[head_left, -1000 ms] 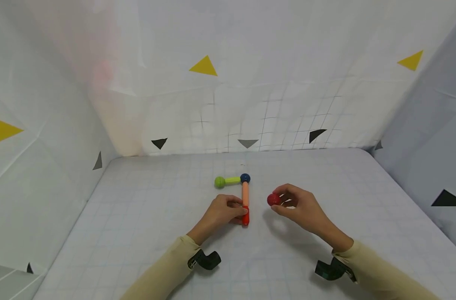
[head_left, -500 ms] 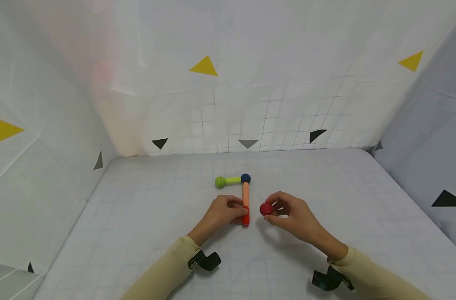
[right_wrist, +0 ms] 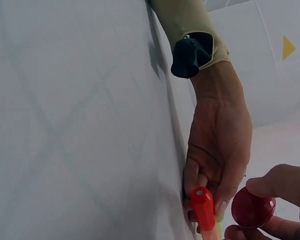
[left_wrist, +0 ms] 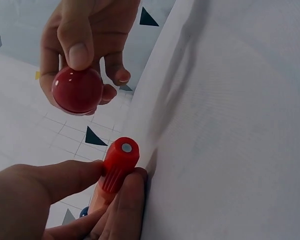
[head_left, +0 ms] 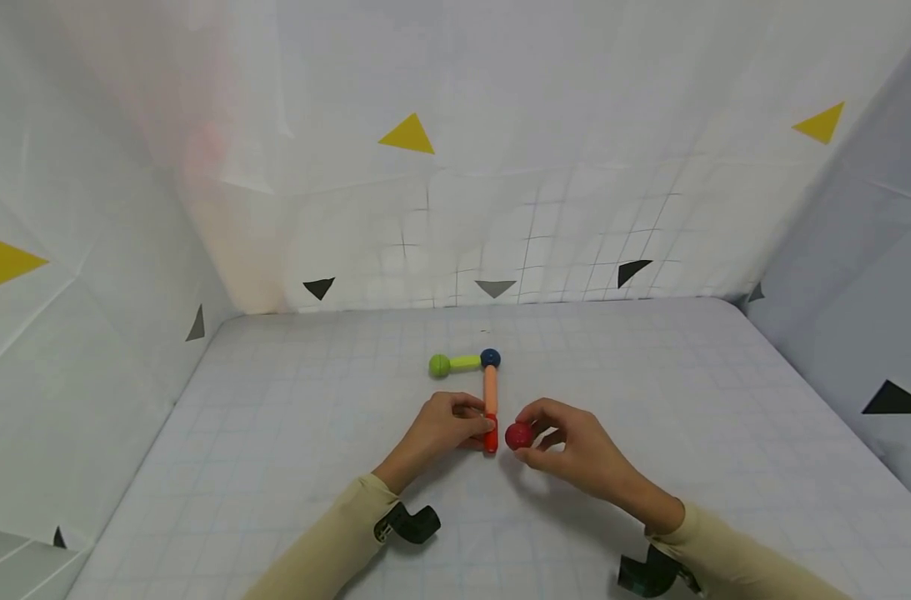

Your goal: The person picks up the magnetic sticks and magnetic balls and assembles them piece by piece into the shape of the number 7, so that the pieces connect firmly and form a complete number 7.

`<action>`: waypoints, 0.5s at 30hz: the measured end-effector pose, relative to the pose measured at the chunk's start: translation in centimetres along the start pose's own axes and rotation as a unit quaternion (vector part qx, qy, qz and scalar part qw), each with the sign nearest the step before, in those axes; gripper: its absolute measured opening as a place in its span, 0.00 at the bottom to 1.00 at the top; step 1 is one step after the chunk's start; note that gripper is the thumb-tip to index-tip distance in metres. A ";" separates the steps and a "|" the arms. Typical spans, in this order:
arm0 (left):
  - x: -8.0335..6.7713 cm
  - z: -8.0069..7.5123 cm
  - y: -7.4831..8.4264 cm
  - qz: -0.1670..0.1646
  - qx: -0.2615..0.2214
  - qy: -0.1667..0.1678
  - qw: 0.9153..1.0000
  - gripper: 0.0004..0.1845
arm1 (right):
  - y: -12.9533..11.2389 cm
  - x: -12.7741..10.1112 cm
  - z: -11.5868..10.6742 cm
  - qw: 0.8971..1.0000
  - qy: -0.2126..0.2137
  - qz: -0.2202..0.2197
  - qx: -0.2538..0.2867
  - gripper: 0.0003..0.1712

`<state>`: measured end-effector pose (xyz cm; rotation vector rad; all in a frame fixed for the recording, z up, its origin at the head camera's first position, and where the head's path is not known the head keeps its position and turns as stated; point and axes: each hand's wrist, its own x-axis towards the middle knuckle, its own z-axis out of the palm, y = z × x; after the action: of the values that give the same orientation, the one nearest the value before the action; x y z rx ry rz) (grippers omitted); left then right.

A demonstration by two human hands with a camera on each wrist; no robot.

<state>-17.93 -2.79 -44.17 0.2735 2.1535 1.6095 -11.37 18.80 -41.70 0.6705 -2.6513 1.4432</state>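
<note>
My left hand (head_left: 440,425) pinches a red magnetic building stick (head_left: 491,442) low over the white table, thumb on one side and fingers on the other. A small silvery disc (left_wrist: 126,147) shows on the stick's near end. Its far end meets an orange stick (head_left: 490,387), which runs to a dark blue ball (head_left: 489,357). From that ball a lime green stick (head_left: 466,363) reaches left to a green ball (head_left: 439,365). Just right of the red stick, my right hand (head_left: 575,446) holds a dark red ball (head_left: 518,436) between thumb and fingers, apart from the stick.
The white table (head_left: 312,400) carries a faint grid. White sheeting (head_left: 575,208) with yellow and black triangles rises behind it and at both sides. A dark wrist camera (head_left: 417,523) sits on the left sleeve, and another camera (head_left: 646,575) on the right.
My right hand has carried the dark red ball left and nearer to me, closer to the red stick's near end. The left hand and the joined sticks have stayed in place.
</note>
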 end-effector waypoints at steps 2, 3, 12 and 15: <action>-0.1 -0.1 0.0 0.003 0.002 0.001 1.000 0.18 | 0.0 0.0 0.3 1.000 -0.010 -0.003 0.010 0.18; -0.1 -0.1 0.0 0.005 0.006 0.002 1.000 0.18 | 0.0 0.0 0.5 1.000 -0.014 -0.004 0.017 0.17; 0.0 -0.1 -0.1 0.012 0.009 -0.002 1.000 0.18 | 0.5 -0.5 2.0 0.997 -0.049 0.000 0.062 0.18; 0.0 -0.1 0.0 0.010 -0.001 -0.005 1.000 0.18 | 0.6 -0.7 2.3 0.996 -0.055 0.011 0.067 0.18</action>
<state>-17.95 -2.89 -44.19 0.3020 2.1482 1.6191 -10.64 17.46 -43.58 0.7538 -2.6688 1.6480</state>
